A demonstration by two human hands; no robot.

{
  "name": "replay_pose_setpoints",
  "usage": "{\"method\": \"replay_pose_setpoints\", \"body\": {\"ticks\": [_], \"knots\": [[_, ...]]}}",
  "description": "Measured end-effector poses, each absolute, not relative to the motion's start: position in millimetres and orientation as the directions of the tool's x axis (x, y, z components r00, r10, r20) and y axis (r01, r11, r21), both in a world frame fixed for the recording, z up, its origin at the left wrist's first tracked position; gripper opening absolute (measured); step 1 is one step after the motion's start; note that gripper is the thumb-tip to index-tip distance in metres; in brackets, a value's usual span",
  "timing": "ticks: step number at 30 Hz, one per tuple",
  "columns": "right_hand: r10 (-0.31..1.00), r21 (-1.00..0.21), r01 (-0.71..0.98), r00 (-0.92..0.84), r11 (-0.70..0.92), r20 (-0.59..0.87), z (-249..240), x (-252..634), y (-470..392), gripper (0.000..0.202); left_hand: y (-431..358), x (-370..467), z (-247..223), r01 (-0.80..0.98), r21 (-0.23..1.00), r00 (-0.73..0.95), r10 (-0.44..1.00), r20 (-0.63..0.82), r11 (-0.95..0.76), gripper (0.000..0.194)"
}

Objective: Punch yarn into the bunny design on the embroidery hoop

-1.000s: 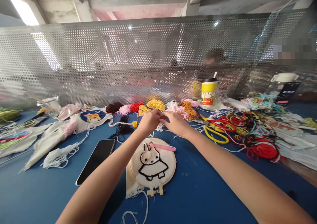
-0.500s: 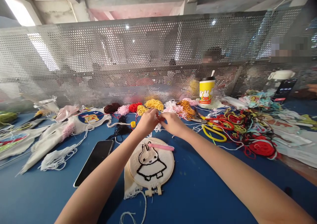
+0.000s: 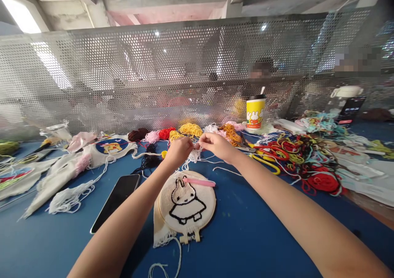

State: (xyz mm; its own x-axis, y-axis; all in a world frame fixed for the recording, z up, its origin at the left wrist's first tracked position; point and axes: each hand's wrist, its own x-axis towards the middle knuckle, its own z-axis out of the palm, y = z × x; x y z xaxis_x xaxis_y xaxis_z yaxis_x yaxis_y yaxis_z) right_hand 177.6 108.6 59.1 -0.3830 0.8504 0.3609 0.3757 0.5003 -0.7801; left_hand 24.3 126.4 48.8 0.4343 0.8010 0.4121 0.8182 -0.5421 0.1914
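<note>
Farther apart: left hand point(image 3: 180, 151), right hand point(image 3: 218, 146), beyond one hoop point(image 3: 207, 220).

Both arms outstretched, fingertips pinched

White yarn point(image 3: 194, 156) lies bunched beyond the rabbit-stitched hoop point(image 3: 188, 209) — a pink tool point(image 3: 200, 182) on it.

Glossy black phone point(image 3: 115, 203), matt blue table point(image 3: 243, 233)
</note>
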Motion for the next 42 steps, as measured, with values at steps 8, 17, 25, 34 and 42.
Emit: {"method": "replay_pose_setpoints", "body": {"ticks": [8, 17, 25, 34, 42], "knots": [[0.797, -0.869, 0.061, -0.433, 0.491, 0.42, 94.9, 198.2, 87.1, 0.008, 131.6, 15.2, 45.6, 0.888, 0.203, 0.326, 0.877, 0.352, -0.412, 0.022], [0.647, -0.678, 0.16, 0.205, 0.718, 0.734, 143.0, 271.2, 70.2, 0.03, 151.9, -13.4, 27.9, 0.955, 0.19, 0.184, 0.956, 0.226, -0.229, 0.023], [0.672, -0.768, 0.288, 0.372, 0.573, 0.641, 140.2, 332.1, 68.6, 0.005, 158.5, -22.0, 30.1, 0.951, 0.208, 0.162, 0.942, 0.294, -0.228, 0.023], [0.94, -0.646, 0.684, -0.271, 0.34, 0.207, 106.2, 275.5, 103.8, 0.016, 142.4, -9.1, 53.9, 0.908, 0.131, 0.302, 0.839, 0.453, -0.398, 0.044], [0.752, -0.399, 0.885, -0.429, 0.24, -0.5, 69.8, 226.3, 103.5, 0.019, 136.1, -11.2, 50.2, 0.867, 0.031, 0.498, 0.861, -0.104, -0.498, 0.023]]}}
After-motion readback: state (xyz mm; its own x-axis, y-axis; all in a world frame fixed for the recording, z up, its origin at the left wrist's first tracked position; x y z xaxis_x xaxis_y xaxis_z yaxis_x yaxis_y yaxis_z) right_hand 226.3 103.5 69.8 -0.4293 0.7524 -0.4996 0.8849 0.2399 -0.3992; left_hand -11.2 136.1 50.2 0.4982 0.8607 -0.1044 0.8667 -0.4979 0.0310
